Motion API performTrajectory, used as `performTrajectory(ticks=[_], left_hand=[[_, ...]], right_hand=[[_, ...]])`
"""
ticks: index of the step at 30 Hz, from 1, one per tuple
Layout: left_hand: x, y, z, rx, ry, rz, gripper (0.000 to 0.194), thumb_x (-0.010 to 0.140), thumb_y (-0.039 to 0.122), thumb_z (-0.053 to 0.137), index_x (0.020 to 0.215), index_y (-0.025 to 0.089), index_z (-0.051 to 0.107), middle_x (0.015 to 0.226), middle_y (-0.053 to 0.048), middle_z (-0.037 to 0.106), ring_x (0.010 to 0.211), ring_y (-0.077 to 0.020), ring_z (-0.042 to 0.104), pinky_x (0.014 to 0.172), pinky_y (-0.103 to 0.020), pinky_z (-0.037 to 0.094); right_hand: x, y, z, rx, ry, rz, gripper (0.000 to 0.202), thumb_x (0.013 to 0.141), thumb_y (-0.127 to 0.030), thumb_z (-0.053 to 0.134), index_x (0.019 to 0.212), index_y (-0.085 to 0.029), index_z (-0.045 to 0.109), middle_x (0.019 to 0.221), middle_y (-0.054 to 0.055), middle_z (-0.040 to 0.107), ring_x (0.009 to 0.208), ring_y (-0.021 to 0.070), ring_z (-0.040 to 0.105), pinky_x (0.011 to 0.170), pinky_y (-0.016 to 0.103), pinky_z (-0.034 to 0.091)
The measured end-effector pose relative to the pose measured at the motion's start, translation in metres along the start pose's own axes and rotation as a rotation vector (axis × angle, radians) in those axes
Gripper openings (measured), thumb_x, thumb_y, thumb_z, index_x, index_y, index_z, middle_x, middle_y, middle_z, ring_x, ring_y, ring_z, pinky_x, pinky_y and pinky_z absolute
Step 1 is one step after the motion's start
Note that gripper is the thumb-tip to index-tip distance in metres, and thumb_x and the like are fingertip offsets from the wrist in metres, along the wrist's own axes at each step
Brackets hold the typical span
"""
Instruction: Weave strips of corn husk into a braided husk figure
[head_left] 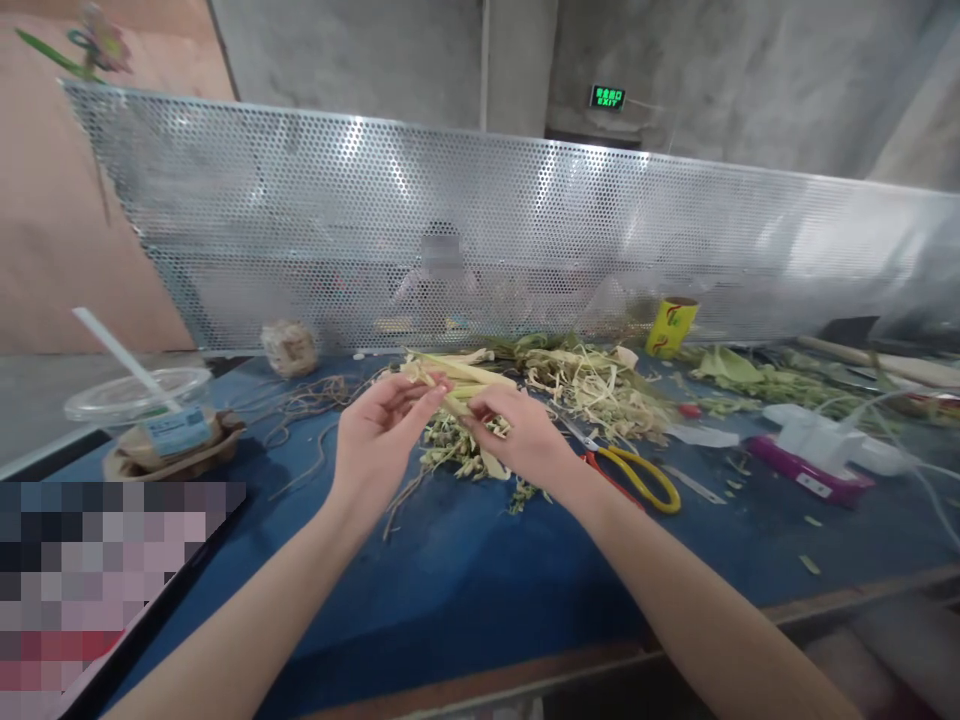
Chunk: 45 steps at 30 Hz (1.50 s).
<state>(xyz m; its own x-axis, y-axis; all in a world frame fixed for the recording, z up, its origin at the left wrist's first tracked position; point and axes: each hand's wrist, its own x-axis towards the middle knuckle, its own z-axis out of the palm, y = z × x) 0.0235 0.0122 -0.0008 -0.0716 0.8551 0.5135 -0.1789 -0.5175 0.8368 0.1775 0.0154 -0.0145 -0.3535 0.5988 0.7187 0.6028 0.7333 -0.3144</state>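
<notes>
Both hands meet over the middle of the blue table [480,590], raised above a heap of plant trimmings. My left hand [386,420] pinches a pale yellow-green strip of plant leaf [448,392] between thumb and fingers. From the other side, my right hand [517,430] grips the same strip with curled fingers; its fingertips are partly hidden. Below the hands lie small green plant pieces [454,450]. Behind and to the right spreads a pile of dry, pale leaf strips [592,385]. Scissors with yellow and red handles [645,480] rest beside my right forearm.
A lidded cup with a straw [176,425] stands in a cardboard holder at left, above a screen [97,590]. Brown cord [315,400] lies nearby. At right are a purple power strip [810,470] and a yellow tube [671,328]. A perforated metal panel [525,230] crosses behind; a person sits beyond it.
</notes>
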Motion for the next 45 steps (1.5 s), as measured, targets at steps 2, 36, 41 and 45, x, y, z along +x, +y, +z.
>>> performTrajectory(ticks=[2, 36, 41, 45], left_hand=[[-0.001, -0.001, -0.001, 0.031, -0.029, -0.003, 0.021, 0.063, 0.027, 0.069, 0.079, 0.014, 0.064, 0.085, -0.005, 0.068, 0.081, -0.0164, 0.062, 0.079, -0.030, 0.048], [0.002, -0.022, -0.012, 0.395, -0.766, -0.269, 0.041, 0.083, 0.045, 0.039, 0.099, 0.016, 0.064, 0.097, -0.008, 0.066, 0.088, -0.0193, 0.059, 0.061, -0.024, 0.048], [0.000, -0.021, -0.011, 0.456, -0.608, -0.029, 0.041, 0.086, 0.042, 0.033, 0.115, 0.023, 0.055, 0.122, -0.003, 0.054, 0.110, -0.0213, 0.049, 0.083, -0.032, 0.046], [-0.003, -0.019, -0.012, 0.700, -0.666, 0.393, 0.036, 0.089, 0.029, 0.030, 0.115, 0.022, 0.054, 0.128, -0.004, 0.049, 0.124, -0.0192, 0.033, 0.102, -0.036, 0.026]], right_hand=[[-0.001, 0.004, 0.002, -0.112, 0.036, -0.041, 0.010, 0.082, -0.021, 0.045, 0.075, -0.018, 0.051, 0.075, 0.003, 0.057, 0.071, 0.0134, 0.052, 0.066, 0.025, 0.043], [0.000, 0.013, -0.003, 0.497, 0.223, 0.725, 0.025, 0.080, -0.044, 0.045, 0.087, -0.021, 0.041, 0.065, -0.002, 0.057, 0.041, 0.0098, 0.055, 0.038, 0.020, 0.037], [0.001, 0.006, -0.017, 0.555, 0.198, 0.735, 0.045, 0.080, -0.056, 0.035, 0.059, -0.018, 0.046, 0.042, -0.002, 0.048, 0.029, 0.0083, 0.045, 0.031, 0.019, 0.031], [0.004, 0.005, -0.018, 0.939, -0.366, 1.038, 0.072, 0.077, -0.068, 0.011, 0.061, -0.014, 0.055, 0.051, 0.011, 0.062, 0.041, 0.0176, 0.059, 0.031, 0.023, 0.037]])
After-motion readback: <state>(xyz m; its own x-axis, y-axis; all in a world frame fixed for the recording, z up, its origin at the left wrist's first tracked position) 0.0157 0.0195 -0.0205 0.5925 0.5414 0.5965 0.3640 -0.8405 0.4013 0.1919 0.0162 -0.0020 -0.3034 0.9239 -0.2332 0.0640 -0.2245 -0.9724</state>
